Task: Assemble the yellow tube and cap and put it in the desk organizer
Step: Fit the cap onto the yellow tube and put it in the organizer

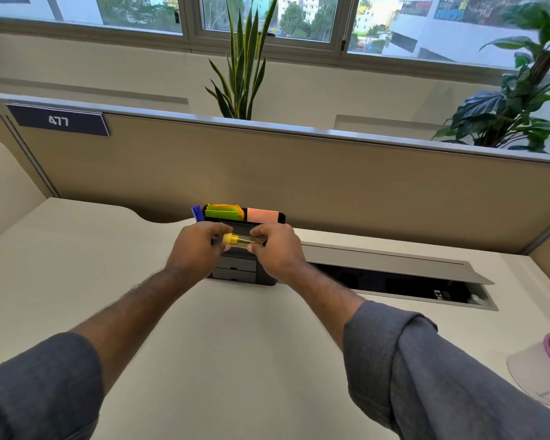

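Observation:
A clear yellow tube [246, 241] lies sideways between my two hands, held above the black desk organizer [235, 274]. The opaque yellow cap [227, 239] sits on the tube's left end. My left hand [197, 249] pinches the cap end with thumb and fingers. My right hand [275, 249] grips the tube's right end, hiding that tip. The organizer stands on the white desk against the partition, its small drawers facing me and mostly covered by my hands.
The organizer's back slots hold a blue pen [197, 213], green and orange sticky notes [222, 211] and a pink pad [262, 215]. An open cable tray [394, 281] lies to the right. A clear container with a pink rim [546, 363] stands at the right edge. A beige partition [299, 179] closes off the back.

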### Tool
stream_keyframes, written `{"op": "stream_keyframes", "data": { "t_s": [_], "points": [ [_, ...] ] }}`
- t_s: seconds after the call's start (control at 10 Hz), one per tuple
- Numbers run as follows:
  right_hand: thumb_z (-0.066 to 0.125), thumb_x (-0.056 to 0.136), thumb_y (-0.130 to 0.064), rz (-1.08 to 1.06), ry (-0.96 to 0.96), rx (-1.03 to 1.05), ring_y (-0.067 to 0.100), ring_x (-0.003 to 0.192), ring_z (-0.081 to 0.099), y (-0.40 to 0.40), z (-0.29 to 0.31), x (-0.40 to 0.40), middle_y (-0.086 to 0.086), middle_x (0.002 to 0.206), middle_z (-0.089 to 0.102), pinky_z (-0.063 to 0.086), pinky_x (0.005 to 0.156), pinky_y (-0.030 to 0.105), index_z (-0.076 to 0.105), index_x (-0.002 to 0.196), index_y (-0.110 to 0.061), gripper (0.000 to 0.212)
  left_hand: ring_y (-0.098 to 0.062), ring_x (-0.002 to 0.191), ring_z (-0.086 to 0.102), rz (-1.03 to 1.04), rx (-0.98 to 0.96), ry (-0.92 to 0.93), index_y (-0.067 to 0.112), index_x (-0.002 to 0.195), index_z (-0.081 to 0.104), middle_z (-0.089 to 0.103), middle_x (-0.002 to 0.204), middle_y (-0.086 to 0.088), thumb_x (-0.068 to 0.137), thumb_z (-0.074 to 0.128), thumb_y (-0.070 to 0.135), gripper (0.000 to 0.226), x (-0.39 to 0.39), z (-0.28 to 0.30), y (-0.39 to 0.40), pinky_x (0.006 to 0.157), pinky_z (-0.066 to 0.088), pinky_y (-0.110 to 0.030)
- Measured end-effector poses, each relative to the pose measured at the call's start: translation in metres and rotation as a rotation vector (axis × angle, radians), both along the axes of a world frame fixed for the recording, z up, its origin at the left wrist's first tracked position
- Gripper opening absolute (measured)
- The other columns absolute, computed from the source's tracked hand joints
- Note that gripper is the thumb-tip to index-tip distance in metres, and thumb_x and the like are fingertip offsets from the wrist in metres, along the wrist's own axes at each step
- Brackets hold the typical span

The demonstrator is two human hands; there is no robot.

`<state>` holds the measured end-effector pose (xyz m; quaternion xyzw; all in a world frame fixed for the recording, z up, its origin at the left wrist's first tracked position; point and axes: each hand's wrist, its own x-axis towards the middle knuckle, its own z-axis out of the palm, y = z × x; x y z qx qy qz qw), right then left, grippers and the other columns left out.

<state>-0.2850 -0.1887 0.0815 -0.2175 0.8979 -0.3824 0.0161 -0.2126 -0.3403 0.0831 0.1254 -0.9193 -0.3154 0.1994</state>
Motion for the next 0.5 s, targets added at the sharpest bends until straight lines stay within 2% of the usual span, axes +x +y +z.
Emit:
{"op": "stream_keyframes", "data": {
  "t_s": [0.1,0.3,0.4,0.5],
  "points": [
    [0.076,0.082,-0.024,0.010,0.037,0.066,0.024,0.101,0.059,-0.0125,-0.0104,-0.0043,0.003,0.107,0.070,0.055,0.087,0.041,0.072,0.111,-0.022,0.029,-0.017,0.090,0.061,0.015,0.002,-0.073,0.012,0.115,0.071,0.073,0.107,-0.010,0.085,0.071,0.005,0.031,-0.0066,-0.0103,-0.0133,0.084,0.049,-0.029],
    [0.075,0.083,-0.023,0.029,0.052,0.060,0.021,0.099,0.052,-0.0181,-0.0191,-0.0023,-0.002,0.098,0.067,0.053,0.081,0.041,0.073,0.104,-0.021,0.022,-0.019,0.091,0.062,-0.001,0.019,-0.129,0.014,0.113,0.071,0.073,0.105,-0.009,0.085,0.070,0.003,0.030,-0.0096,-0.0188,-0.0225,0.084,0.050,-0.031],
    [0.075,0.082,-0.023,0.059,0.042,0.058,0.021,0.100,0.051,-0.0137,-0.0187,-0.0001,-0.003,0.099,0.067,0.052,0.084,0.046,0.072,0.107,-0.022,0.024,-0.021,0.095,0.064,-0.016,0.027,-0.152,0.015,0.117,0.068,0.072,0.109,-0.009,0.084,0.070,0.003,0.035,-0.0074,-0.0175,-0.0199,0.087,0.052,-0.033],
    [0.074,0.082,-0.023,0.090,0.058,0.112,0.024,0.109,0.050,-0.0085,-0.0171,0.0050,0.000,0.112,0.066,0.048,0.094,0.051,0.060,0.127,-0.023,0.047,-0.025,0.107,0.064,-0.017,0.051,-0.192,0.015,0.129,0.060,0.069,0.119,-0.009,0.081,0.075,0.005,0.051,-0.0044,-0.0143,-0.0156,0.094,0.051,-0.037]
  ]
}}
